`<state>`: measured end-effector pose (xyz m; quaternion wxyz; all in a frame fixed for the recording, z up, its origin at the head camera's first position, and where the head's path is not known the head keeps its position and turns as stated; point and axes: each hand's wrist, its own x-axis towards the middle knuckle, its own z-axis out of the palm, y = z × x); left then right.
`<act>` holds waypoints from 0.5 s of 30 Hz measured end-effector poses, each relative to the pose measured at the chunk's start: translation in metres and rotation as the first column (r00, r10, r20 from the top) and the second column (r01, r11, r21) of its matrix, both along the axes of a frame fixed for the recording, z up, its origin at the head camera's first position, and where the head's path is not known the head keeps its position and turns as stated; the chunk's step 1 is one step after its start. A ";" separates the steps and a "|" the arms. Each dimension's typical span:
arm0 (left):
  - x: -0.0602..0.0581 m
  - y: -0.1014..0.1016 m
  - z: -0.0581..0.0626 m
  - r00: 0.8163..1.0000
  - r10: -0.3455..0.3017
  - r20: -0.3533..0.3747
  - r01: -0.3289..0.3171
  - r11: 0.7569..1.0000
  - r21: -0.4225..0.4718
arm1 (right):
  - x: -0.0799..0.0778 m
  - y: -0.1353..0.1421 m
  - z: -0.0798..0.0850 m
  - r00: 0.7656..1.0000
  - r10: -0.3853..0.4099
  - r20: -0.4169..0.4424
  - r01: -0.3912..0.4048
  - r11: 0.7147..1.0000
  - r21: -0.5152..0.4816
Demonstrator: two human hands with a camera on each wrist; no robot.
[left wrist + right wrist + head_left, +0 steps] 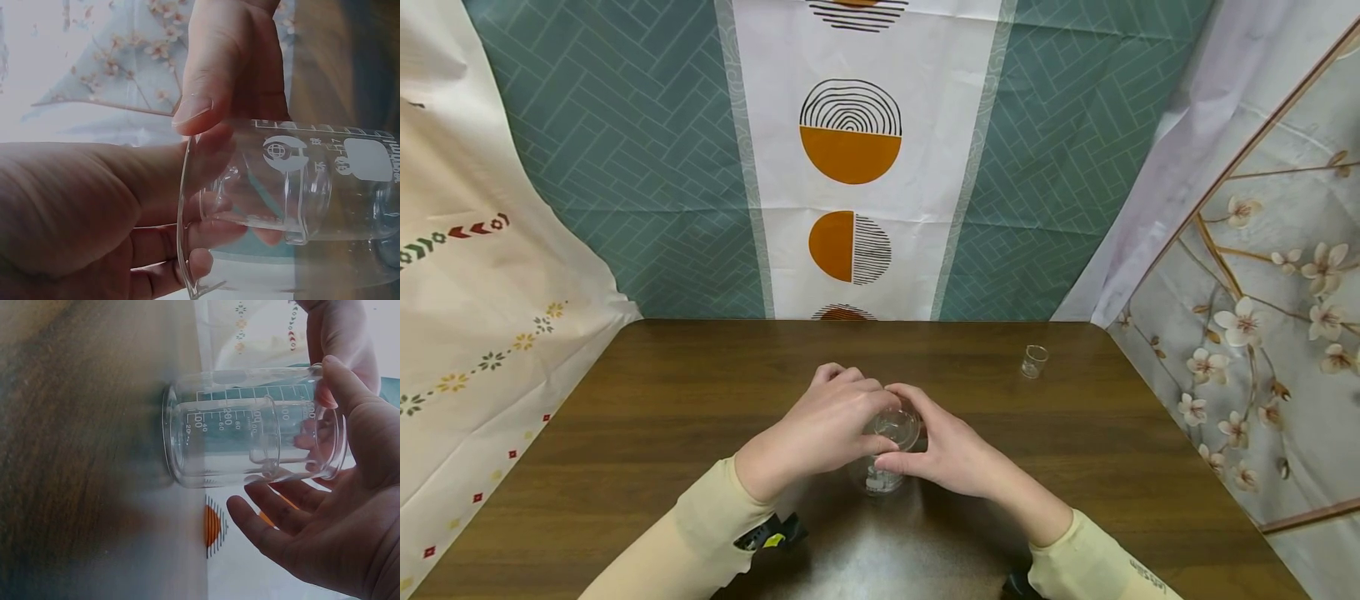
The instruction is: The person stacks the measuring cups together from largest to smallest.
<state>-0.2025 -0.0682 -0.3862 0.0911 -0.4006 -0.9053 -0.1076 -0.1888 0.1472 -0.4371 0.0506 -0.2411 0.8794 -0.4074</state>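
Note:
A large clear glass beaker (883,479) with white markings stands on the table. My right hand (951,446) grips its rim, thumb over the edge and fingers along the far side. Inside it sits a smaller graduated beaker (212,444). At the large beaker's mouth, my left hand (835,421) reaches in from above, thumb and fingers inside the rim. In the left wrist view those fingers pinch what looks like a still smaller glass beaker (256,206), partly within the inner one. Overlapping clear glass blurs the exact contact.
Another tiny glass beaker (1033,361) stands at the back right of the brown wooden table (700,367). Patterned cloths hang behind the table (647,167) and along both sides.

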 end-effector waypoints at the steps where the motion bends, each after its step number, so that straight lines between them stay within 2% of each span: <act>1: 0.000 0.000 0.000 1.000 0.001 -0.001 -0.001 1.000 -0.003 | 0.000 0.000 0.000 1.000 0.000 0.000 0.000 1.000 -0.001; 6: 0.000 0.001 0.000 1.000 0.002 -0.011 -0.002 1.000 -0.004 | 0.001 0.000 0.000 1.000 -0.005 0.009 0.005 1.000 0.000; 12: -0.002 -0.001 -0.003 0.997 -0.001 -0.072 0.003 0.999 0.035 | 0.002 -0.001 0.001 1.000 -0.019 0.019 0.019 1.000 0.013; 15: -0.005 -0.002 -0.006 0.997 0.007 -0.080 -0.003 0.999 0.045 | 0.002 -0.001 0.001 1.000 -0.025 0.015 0.024 1.000 0.019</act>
